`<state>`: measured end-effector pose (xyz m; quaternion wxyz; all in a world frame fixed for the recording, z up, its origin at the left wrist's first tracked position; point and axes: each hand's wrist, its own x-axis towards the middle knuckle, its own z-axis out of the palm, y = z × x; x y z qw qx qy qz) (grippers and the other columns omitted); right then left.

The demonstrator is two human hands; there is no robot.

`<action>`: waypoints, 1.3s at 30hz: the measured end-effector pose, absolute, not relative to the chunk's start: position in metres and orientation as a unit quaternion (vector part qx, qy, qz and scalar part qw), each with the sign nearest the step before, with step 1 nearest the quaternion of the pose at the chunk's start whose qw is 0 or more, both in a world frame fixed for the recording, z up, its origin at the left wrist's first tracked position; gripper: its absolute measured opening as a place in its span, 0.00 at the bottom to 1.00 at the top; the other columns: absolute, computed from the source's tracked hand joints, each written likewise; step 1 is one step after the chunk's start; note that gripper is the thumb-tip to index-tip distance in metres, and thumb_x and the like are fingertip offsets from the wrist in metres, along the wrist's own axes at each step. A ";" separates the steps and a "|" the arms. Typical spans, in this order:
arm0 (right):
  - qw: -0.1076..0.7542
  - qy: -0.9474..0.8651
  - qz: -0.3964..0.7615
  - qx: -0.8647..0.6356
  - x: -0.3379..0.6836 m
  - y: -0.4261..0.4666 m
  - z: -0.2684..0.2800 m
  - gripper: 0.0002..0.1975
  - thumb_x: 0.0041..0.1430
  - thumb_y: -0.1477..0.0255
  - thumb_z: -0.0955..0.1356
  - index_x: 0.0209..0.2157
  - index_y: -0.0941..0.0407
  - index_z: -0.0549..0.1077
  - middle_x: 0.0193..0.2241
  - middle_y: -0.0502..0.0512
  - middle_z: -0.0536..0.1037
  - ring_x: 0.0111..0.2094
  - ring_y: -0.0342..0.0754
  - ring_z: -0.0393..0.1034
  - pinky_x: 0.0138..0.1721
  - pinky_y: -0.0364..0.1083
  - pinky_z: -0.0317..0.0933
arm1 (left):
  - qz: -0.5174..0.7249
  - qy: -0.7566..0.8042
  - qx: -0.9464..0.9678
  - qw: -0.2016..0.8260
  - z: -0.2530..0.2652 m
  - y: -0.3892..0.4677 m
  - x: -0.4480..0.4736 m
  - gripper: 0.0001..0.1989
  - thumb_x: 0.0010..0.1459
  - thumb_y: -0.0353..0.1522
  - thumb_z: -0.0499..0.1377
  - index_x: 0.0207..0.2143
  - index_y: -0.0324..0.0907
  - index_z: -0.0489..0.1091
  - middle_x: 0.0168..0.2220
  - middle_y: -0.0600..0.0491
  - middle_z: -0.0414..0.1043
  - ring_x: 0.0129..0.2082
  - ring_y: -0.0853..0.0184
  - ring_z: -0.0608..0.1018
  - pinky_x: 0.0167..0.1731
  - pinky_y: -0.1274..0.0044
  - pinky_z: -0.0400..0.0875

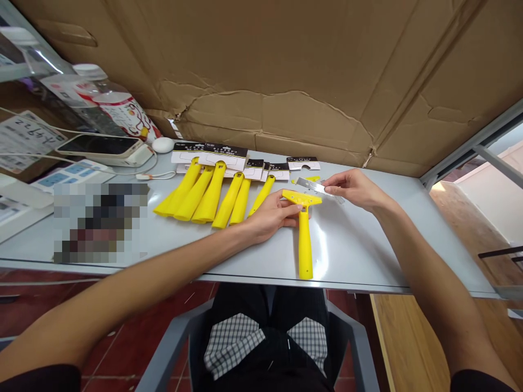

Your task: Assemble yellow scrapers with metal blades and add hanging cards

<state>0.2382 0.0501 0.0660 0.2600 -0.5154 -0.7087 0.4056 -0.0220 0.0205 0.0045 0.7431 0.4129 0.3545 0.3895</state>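
Observation:
A yellow scraper [305,239] with a wide T-shaped head is gripped by my left hand [274,218], its thumb on the neck just below the head and the handle pointing toward me. My right hand [351,188] pinches a flat metal blade [311,185] between thumb and fingers, held just above and beyond the scraper head. Behind the blade lies a small yellow piece [312,179], partly covered. Left of my hands, several yellow handles [209,196] lie in a row, their far ends under black-and-white cards [210,155].
One more card [303,163] lies at the back of the white table [368,256]. At left are a phone [100,146], a white mouse-like object [162,145], cables, and plastic bottles [118,106]. A cardboard sheet [261,71] stands along the back. A metal frame [469,144] borders the right side.

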 end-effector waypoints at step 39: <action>0.340 -0.852 0.078 -0.389 0.200 0.035 0.042 0.09 0.64 0.78 0.70 0.37 0.54 0.83 0.33 0.54 0.78 0.33 0.47 0.71 0.36 0.48 0.65 | 0.396 0.326 0.410 0.754 -0.001 0.023 -0.025 0.21 0.56 0.30 0.74 0.49 0.39 0.73 0.48 0.40 0.82 0.43 0.55 0.86 0.46 0.61 0.81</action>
